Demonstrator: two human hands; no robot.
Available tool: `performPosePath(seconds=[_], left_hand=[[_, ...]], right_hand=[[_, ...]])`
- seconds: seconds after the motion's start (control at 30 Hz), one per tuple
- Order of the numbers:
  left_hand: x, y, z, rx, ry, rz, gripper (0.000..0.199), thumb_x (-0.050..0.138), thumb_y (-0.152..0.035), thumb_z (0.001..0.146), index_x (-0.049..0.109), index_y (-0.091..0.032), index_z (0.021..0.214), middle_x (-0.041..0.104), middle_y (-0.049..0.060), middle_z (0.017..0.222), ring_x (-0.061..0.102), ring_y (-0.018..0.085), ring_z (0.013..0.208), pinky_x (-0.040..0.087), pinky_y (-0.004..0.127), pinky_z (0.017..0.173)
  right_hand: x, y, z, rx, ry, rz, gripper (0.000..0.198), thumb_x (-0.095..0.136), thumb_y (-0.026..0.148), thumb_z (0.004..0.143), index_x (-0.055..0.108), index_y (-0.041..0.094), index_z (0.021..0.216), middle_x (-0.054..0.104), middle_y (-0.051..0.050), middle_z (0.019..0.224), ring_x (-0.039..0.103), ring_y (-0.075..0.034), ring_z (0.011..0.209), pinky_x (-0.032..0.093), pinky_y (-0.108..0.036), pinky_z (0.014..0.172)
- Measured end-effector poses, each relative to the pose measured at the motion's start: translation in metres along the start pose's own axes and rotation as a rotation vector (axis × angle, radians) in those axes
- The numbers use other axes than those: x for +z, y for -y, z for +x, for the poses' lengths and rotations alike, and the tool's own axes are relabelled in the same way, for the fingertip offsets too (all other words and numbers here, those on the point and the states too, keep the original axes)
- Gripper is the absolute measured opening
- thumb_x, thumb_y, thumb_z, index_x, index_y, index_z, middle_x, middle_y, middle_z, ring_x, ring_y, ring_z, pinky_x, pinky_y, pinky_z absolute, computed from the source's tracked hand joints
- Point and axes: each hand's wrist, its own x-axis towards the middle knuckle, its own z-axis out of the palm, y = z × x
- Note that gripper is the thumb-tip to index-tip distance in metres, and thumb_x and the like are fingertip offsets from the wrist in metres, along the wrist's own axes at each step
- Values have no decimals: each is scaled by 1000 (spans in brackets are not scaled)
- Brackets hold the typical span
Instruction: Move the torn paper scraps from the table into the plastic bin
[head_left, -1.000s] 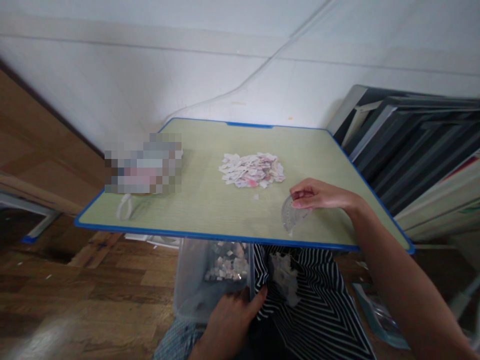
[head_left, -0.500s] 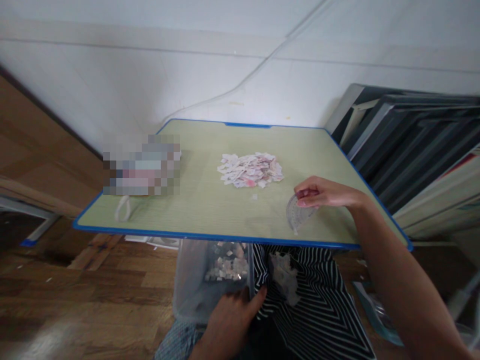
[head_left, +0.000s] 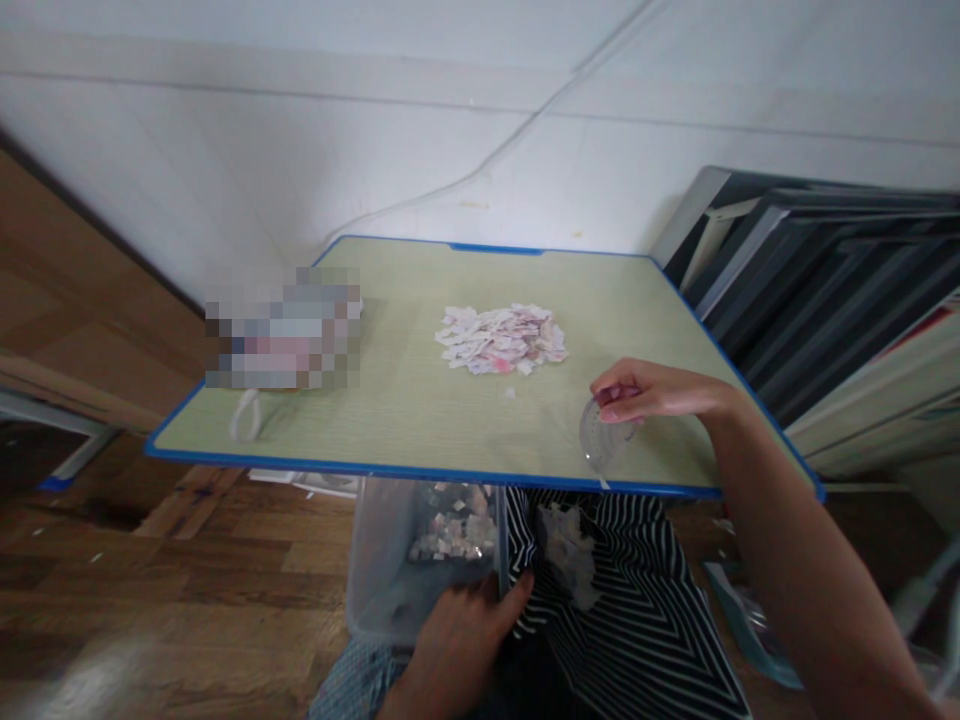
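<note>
Right of centre, the right hand pinches the protractor, a scrap at its tip by the desk's near edge: scraping, apparently! Paper pile mid-frame. Bottom centre, left hand touches striped cloth, grip unclear. Next push calls for low, steady pressure.

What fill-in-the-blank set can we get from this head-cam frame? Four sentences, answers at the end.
1. In this view, the clear protractor in the right hand is to the ____ of the heaped paper scraps.
2. The edge of the table is ____.
3. The dark cloth by the left hand has light ____.
4. In this view, the plastic bin is to the ____ of that cloth.

Missing words: right; blue; stripes; left.
</note>
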Motion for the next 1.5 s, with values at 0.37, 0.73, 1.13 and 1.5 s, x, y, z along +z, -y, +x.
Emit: performPosePath(seconds=[0.37, 0.73, 1.13, 1.5], left_hand=[[-2, 0, 2, 1, 6, 18, 70, 47, -5, 72, 20, -25, 133, 55, 10, 100, 55, 24, 81, 42, 32, 66], [1, 1, 3, 6, -2, 8, 73, 46, -5, 70, 18, -25, 134, 54, 10, 103, 55, 25, 81, 43, 34, 66], [-2, 0, 1, 1, 17, 0, 70, 45, -5, 74, 17, -25, 134, 54, 10, 103, 54, 24, 84, 43, 35, 69], [-2, 0, 2, 1, 16, 7, 70, 48, -7, 72, 19, -24, 134, 54, 11, 104, 55, 25, 82, 44, 36, 67]], right_hand=[[2, 1, 2, -16, -14, 14, 37, 54, 43, 73, 40, 15, 54, 33, 7, 46, 32, -3, 42, 24, -16, 38], [9, 3, 13, -10, -5, -18, 34, 52, 39, 76, 42, 14, 55, 36, 7, 46, 36, -3, 42, 26, -16, 39], [12, 2, 15, -62, -34, 104, 35, 55, 40, 74, 40, 15, 56, 35, 7, 47, 33, -3, 42, 24, -17, 39], [9, 2, 12, -11, 75, 30, 36, 54, 41, 74, 41, 14, 54, 35, 7, 46, 34, -3, 42, 25, -16, 38]])
